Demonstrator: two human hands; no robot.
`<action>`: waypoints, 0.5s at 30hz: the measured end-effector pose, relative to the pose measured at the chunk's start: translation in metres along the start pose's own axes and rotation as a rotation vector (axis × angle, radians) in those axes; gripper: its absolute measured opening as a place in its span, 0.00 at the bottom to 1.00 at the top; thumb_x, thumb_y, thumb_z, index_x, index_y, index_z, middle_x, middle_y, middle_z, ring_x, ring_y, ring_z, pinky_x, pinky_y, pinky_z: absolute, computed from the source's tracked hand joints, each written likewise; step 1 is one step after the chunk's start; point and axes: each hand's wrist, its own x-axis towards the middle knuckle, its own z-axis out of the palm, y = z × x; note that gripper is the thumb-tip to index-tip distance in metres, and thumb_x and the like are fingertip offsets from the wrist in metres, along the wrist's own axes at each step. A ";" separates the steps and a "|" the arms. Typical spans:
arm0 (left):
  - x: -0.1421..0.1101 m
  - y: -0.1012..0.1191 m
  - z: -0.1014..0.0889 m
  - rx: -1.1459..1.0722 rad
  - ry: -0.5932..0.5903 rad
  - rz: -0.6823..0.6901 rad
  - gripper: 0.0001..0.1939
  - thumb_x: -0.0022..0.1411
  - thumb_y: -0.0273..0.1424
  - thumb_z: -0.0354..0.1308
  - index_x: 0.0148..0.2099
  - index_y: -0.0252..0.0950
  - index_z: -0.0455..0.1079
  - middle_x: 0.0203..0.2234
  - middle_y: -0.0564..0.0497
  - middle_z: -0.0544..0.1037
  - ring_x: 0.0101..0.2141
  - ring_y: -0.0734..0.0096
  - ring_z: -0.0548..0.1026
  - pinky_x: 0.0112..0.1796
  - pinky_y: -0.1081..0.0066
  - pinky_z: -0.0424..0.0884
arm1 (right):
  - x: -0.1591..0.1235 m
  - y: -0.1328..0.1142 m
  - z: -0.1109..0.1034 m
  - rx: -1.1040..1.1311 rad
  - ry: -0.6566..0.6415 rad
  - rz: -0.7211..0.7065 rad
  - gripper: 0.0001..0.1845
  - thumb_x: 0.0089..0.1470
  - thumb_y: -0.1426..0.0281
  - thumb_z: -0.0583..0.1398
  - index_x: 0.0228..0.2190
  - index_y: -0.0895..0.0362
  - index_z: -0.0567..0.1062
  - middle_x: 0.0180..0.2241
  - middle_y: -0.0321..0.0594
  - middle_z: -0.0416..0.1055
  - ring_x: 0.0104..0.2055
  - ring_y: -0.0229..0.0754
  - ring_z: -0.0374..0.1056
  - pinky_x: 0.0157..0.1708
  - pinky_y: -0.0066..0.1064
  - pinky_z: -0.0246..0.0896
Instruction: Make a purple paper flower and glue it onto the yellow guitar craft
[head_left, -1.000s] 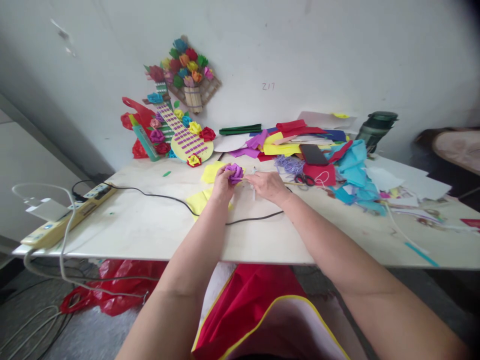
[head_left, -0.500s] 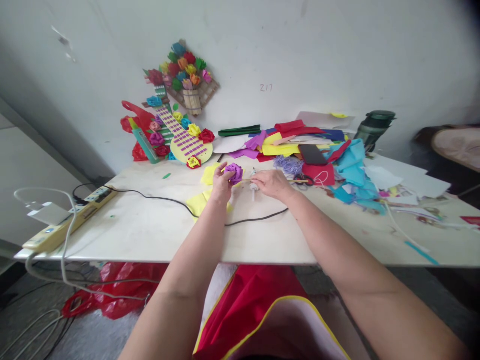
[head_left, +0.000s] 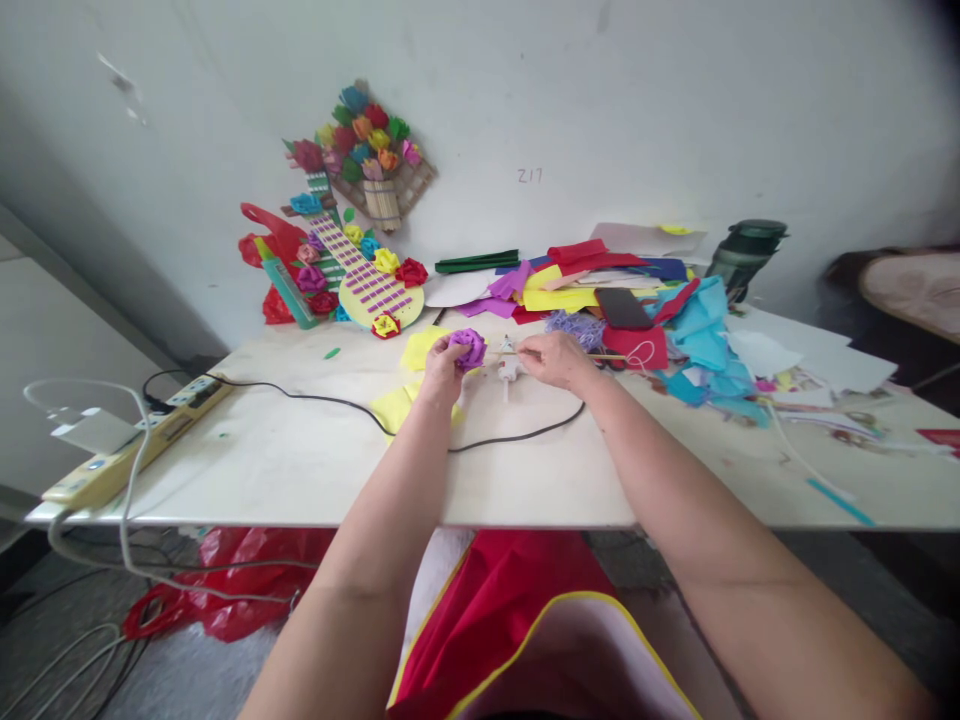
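My left hand [head_left: 444, 368] pinches a purple paper flower [head_left: 469, 349] above the table. A thin wooden stick [head_left: 609, 357] passes through the closed fingers of my right hand [head_left: 551, 358], and its left end points at the flower. Whether the stick's tip touches the flower I cannot tell. Just below the stick, between my hands, lies a whitish glue gun [head_left: 510, 369], partly hidden. Yellow paper pieces [head_left: 396, 405] lie under and beside my left hand.
A black cord [head_left: 517, 437] crosses the table in front of my hands. Coloured paper [head_left: 559, 298], a phone [head_left: 624, 309] and a dark green bottle [head_left: 745, 258] are at the back right. A guitar-shaped craft [head_left: 379, 285] leans at the back left, near a power strip [head_left: 142, 440].
My right hand has slid a little to the right, away from the flower, along with the stick. More of the glue gun shows. My left hand keeps its hold.
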 end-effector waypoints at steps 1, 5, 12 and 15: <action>0.000 0.000 0.000 -0.001 0.010 -0.005 0.13 0.40 0.21 0.59 0.33 0.33 0.67 0.24 0.50 0.73 0.25 0.71 0.72 0.25 0.72 0.70 | 0.000 0.002 0.001 0.014 0.022 -0.004 0.13 0.51 0.71 0.54 0.32 0.57 0.79 0.31 0.42 0.77 0.32 0.41 0.70 0.31 0.28 0.55; 0.001 0.000 -0.001 -0.026 0.013 -0.022 0.14 0.40 0.20 0.59 0.34 0.32 0.68 0.27 0.49 0.74 0.28 0.70 0.74 0.30 0.69 0.72 | 0.002 0.009 0.006 0.054 0.099 -0.025 0.14 0.54 0.68 0.54 0.35 0.56 0.80 0.35 0.42 0.78 0.36 0.42 0.72 0.35 0.29 0.58; 0.000 0.001 0.000 -0.045 -0.023 -0.096 0.13 0.41 0.20 0.58 0.34 0.31 0.68 0.27 0.47 0.74 0.28 0.71 0.74 0.33 0.67 0.73 | 0.002 0.011 0.004 0.092 0.065 0.006 0.12 0.53 0.68 0.57 0.37 0.52 0.80 0.39 0.39 0.77 0.41 0.42 0.72 0.38 0.29 0.61; 0.000 0.000 -0.001 -0.028 -0.012 -0.102 0.13 0.41 0.20 0.58 0.34 0.32 0.67 0.27 0.49 0.74 0.27 0.71 0.74 0.31 0.68 0.73 | 0.002 0.010 0.002 0.089 0.062 -0.001 0.12 0.53 0.67 0.57 0.37 0.51 0.80 0.39 0.38 0.77 0.41 0.42 0.72 0.37 0.29 0.61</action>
